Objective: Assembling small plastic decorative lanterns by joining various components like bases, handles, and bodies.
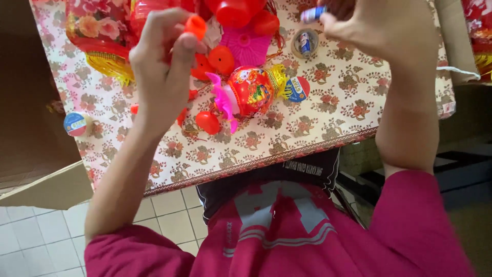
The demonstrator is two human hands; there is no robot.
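Pinching a small orange cap (195, 25) in closed left hand (161, 66) fingers above a round red lantern (251, 90), the right hand (382, 28) grips a small blue-and-white tube (312, 14) beyond it

Bright, even daylight-type light, source not visible; colours saturated, reds near clipping. Soft shadows only: faint ones under the left hand (161, 66) and forearm on the patterned desk (328, 110). Small glare spots on the glossy red plastic pieces (236, 13) at top. Right hand (382, 31) slightly motion-blurred, fingers soft. Desk centre fairly sharp; pink shirt (287, 231) at bottom soft, out of focus. Wide-angle stretch at edges, arms look elongated. Left and right margins darker, floor tiles (31, 241) dimmer, bluish.
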